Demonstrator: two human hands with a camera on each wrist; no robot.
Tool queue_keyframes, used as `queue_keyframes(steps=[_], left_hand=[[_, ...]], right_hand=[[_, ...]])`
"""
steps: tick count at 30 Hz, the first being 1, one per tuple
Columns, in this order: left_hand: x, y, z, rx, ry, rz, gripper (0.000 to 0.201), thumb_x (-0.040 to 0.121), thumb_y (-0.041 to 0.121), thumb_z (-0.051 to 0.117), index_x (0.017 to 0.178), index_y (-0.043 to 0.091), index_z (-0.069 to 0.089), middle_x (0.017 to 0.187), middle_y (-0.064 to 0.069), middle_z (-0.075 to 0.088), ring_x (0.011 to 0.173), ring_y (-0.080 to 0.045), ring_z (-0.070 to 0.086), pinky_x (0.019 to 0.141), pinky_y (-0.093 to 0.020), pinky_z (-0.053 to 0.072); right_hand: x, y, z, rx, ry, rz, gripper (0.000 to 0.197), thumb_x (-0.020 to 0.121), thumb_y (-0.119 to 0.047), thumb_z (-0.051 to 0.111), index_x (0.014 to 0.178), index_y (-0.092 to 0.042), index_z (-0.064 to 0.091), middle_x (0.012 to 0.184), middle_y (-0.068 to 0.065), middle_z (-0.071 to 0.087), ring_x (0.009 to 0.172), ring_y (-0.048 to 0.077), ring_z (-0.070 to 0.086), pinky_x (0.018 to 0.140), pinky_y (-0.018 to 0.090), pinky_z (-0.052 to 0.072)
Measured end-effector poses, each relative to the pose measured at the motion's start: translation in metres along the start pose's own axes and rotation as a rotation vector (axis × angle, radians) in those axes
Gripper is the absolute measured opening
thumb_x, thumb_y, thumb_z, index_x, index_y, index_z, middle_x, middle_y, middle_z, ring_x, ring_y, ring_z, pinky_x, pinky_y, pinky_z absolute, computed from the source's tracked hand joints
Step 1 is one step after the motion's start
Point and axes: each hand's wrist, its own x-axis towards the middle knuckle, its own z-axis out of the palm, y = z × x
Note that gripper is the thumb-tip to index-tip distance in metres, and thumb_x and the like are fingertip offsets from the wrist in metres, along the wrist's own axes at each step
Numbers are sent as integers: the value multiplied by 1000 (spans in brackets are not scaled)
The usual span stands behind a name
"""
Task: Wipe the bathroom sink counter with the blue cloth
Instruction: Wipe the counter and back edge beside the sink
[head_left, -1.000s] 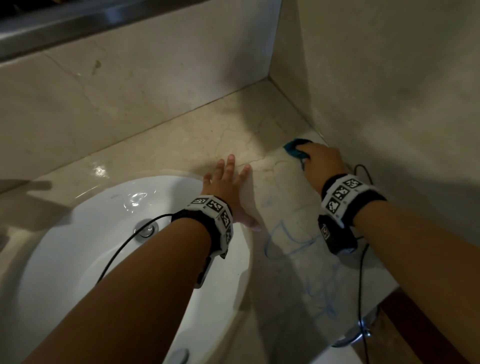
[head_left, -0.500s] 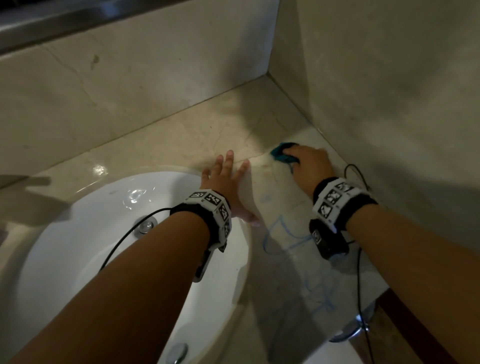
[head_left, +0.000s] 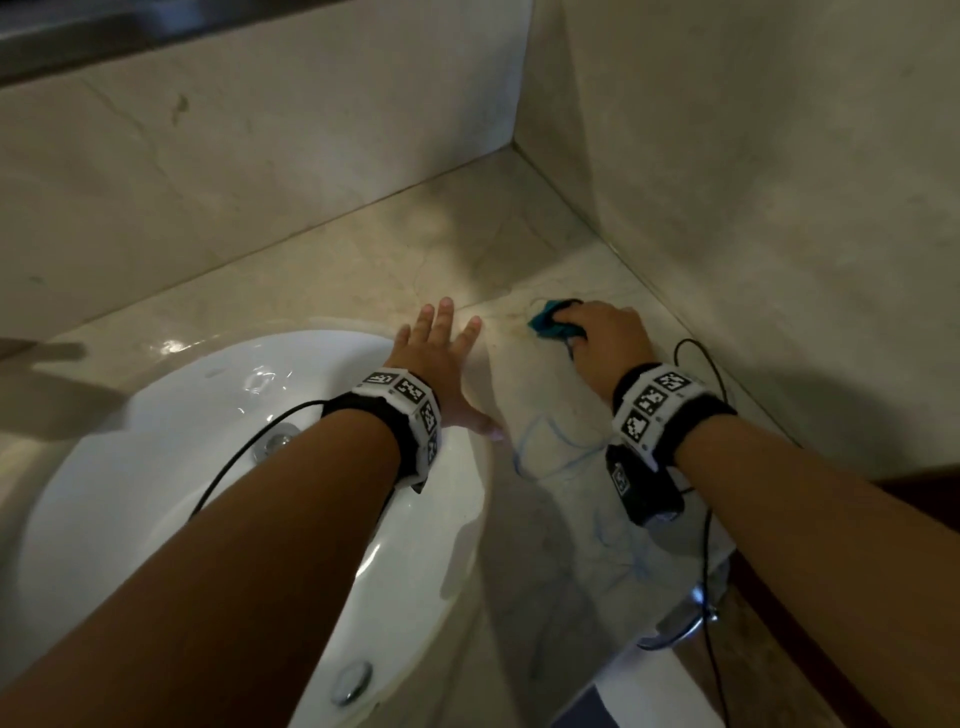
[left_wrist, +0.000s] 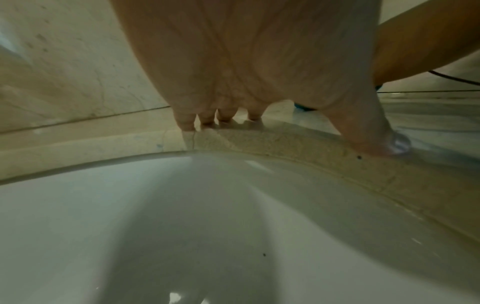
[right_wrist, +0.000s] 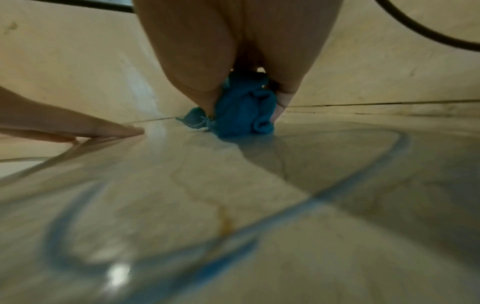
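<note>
My right hand (head_left: 602, 332) grips a bunched blue cloth (head_left: 548, 321) and presses it on the beige marble counter (head_left: 363, 260), to the right of the basin and a little out from the side wall. In the right wrist view the cloth (right_wrist: 242, 109) sits squeezed between thumb and fingers, touching the stone. Blue scribbled lines (head_left: 550, 447) mark the counter behind that hand, blurred and close in the right wrist view (right_wrist: 350, 181). My left hand (head_left: 441, 358) lies flat with straight, spread fingers (left_wrist: 187, 121) on the counter at the rim of the white sink (head_left: 156, 467).
Marble walls (head_left: 753, 182) meet in a corner at the back right. The basin holds a metal drain (head_left: 272, 441) and an overflow cap (head_left: 353, 680). A chrome fitting (head_left: 680, 618) hangs below the counter's front edge. Black cables trail from both wristbands.
My right hand has slid the cloth leftward along the counter, away from the side wall and toward my left hand. The left hand has stayed flat in the same spot.
</note>
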Motion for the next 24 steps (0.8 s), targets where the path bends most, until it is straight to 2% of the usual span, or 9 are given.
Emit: queue_keyframes(steps=[2,5,7,10,14,16,18,21,24], left_hand=[[-1,3,-1,4,-10,-5,135,54,81,64,149,26,-15,155,-9,-25,145,-30,-16,119,-47,2],[-3,6,-4,1,-15,-21,135,55,80,65,150,25,-14,155,-9,-24,145,-29,-15,118,-45,2],[-5,8,-4,-18,-2,-10,133,57,78,66,150,22,-12,156,-9,-24,145,-27,-15,119,-44,1],[-12,16,0,-49,10,63,126,64,71,66,151,20,-9,156,-7,-24,145,-23,-17,119,-42,-2],[-12,25,2,-64,-16,76,124,66,69,67,151,22,-11,156,-8,-22,145,-24,-16,118,-42,-1],[-12,24,1,-48,-22,72,125,65,72,66,150,23,-12,156,-7,-22,145,-24,-16,119,-42,0],[-12,23,1,-30,-24,76,126,64,74,64,150,23,-12,156,-8,-22,145,-25,-15,120,-41,1],[-12,23,-1,-23,-27,76,126,64,74,64,150,23,-12,156,-8,-22,146,-26,-15,120,-41,2],[-11,25,-2,-26,-35,56,127,62,73,66,150,24,-11,156,-8,-22,146,-26,-14,120,-41,3]], right_hand=[[-12,-10,6,-11,-46,-38,40,86,-3,51,124,-14,57,131,12,55,117,31,52,107,38,32],[-49,-25,11,-68,-158,-225,42,87,-5,49,127,-19,55,134,3,53,120,24,49,103,31,26],[-66,-20,8,-81,-228,-294,41,88,-7,50,127,-20,55,136,2,51,122,22,48,100,30,25],[-62,-2,-6,-13,-233,-205,41,87,-7,54,127,-18,55,133,6,54,120,24,50,104,28,30],[-34,31,-26,43,-59,63,44,89,-7,53,132,-10,47,131,16,53,117,31,52,100,32,38],[-31,40,-26,25,-35,111,43,91,-8,50,134,-9,46,135,17,51,120,33,49,104,36,37],[-39,36,-17,15,-69,88,43,92,-10,47,135,-11,45,142,14,44,126,32,44,109,36,32],[-64,20,-3,48,-137,-36,45,92,-13,48,136,-16,44,148,7,36,131,29,39,113,36,28],[-74,17,-12,91,-272,-96,51,93,-16,49,142,-19,34,151,4,30,135,24,33,113,27,23]])
